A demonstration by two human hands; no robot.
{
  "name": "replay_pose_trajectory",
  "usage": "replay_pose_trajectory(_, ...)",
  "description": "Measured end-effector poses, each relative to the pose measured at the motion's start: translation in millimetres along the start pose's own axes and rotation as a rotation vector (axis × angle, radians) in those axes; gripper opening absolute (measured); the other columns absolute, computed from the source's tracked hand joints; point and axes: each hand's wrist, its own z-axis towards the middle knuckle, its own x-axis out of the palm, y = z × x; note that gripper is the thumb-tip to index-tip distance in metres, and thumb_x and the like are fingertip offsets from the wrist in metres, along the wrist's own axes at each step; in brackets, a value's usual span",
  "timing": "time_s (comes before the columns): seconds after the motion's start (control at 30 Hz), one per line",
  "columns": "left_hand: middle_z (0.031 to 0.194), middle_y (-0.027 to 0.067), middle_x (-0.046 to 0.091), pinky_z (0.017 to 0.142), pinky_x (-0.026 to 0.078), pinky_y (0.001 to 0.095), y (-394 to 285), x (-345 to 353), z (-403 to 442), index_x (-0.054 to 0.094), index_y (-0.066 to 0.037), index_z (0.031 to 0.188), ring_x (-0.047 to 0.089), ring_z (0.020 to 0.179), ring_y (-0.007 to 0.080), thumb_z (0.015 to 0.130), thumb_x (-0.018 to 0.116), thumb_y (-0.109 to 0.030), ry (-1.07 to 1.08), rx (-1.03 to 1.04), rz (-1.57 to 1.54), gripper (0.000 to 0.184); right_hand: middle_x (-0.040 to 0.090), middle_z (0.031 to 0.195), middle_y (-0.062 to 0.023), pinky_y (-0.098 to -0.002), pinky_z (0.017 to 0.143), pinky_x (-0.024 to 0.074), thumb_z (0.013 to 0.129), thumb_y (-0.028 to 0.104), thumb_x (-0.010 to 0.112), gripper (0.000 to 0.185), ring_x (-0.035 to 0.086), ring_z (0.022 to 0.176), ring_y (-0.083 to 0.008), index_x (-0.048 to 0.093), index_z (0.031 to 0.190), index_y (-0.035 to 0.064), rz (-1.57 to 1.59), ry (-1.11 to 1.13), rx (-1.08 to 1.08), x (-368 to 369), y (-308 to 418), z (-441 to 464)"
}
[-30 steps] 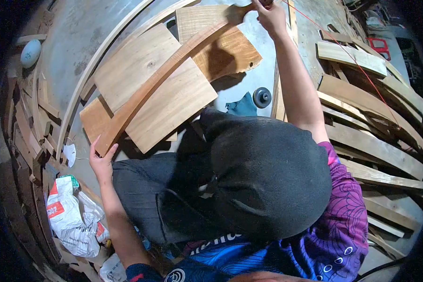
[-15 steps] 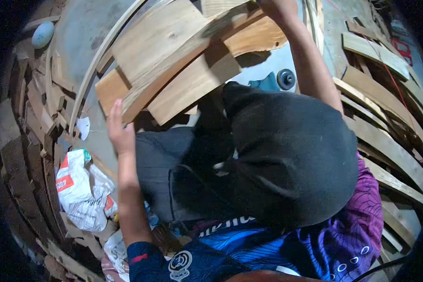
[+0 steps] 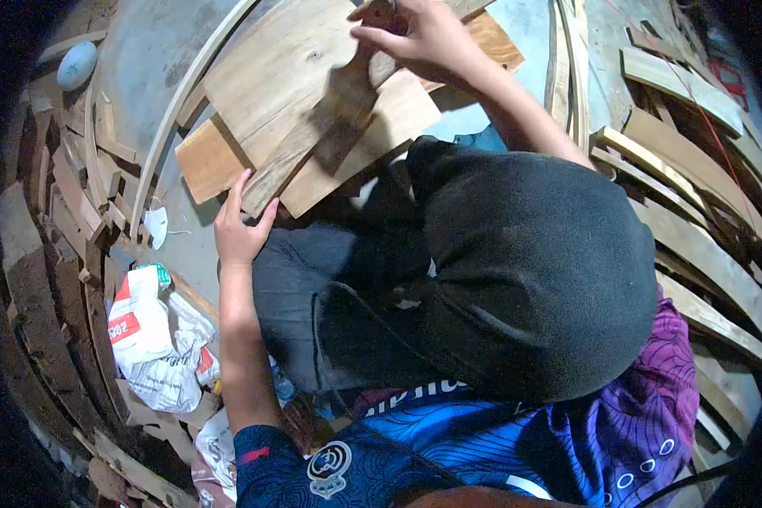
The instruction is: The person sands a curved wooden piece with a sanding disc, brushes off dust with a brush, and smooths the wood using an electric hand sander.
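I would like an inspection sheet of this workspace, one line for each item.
Surface: grey floor, partly covered by boards.
Job's things: wooden piece across the boards; contact unclear.
Clutter: crumpled printed bag, wood scraps, on the person's left.
Hands: left hand grips near end; right hand grips far end.
Cables: dark cord, lower right; thin red line, upper right, type unclear.
Surroundings: long planks on the right.

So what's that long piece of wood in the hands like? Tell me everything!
The long piece of wood is brown, with streaky grain and a darker side edge. Shadow covers part of it. It slants from lower left to upper right across the picture, in front of paler flat boards; whether it touches them isn't clear. The left hand holds its lower end between finger and thumb, and the right hand grips its upper end.
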Motion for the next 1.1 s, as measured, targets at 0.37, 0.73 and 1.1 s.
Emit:
replay_pose_trajectory(0.37, 0.117, 0.0050, 0.066, 0.071, 0.052, 0.0218, -0.6, 19.7, -13.3, 0.063, 0.000, 0.135, 0.060, 0.092, 0.0076, 0.099, 0.073, -0.025, -0.251, -0.551, -0.763, 0.045, 0.068, 0.074, -0.0182, -0.0503, 0.060, 0.0534, 0.091, 0.031, 0.070, 0.026, 0.069, 0.071, -0.0404, 0.064, 0.086, 0.0064, -0.163, 0.187, 0.034, 23.6, 28.6, 17.3)
replay_pose_trajectory(0.73, 0.097, 0.0034, 0.069, 0.063, 0.053, 0.0236, -4.3, 27.1, -5.4, 0.067, 0.005, 0.120, 0.061, 0.081, 0.0079, 0.101, 0.071, -0.028, -0.187, -0.469, -0.805, 0.039, 0.071, 0.083, -0.0204, -0.0511, 0.064, 0.0528, 0.091, 0.023, 0.064, 0.018, 0.069, 0.076, -0.0419, 0.068, 0.094, 0.0060, -0.179, 0.415, -0.173, 48.6, 85.8, 43.1)
replay_pose_trajectory(1.1, 0.116, 0.0095, 0.070, 0.071, 0.059, 0.0222, -1.9, 30.0, -0.2, 0.056, 0.003, 0.140, 0.070, 0.094, 0.0153, 0.104, 0.063, -0.023, -0.185, -0.463, -1.138, 0.046, 0.070, 0.085, -0.0251, -0.0537, 0.069, 0.0536, 0.090, 0.026, 0.066, 0.025, 0.068, 0.081, -0.0463, 0.063, 0.095, 0.0018, -0.226, 0.377, -0.278, 61.7, 84.6, 35.9)
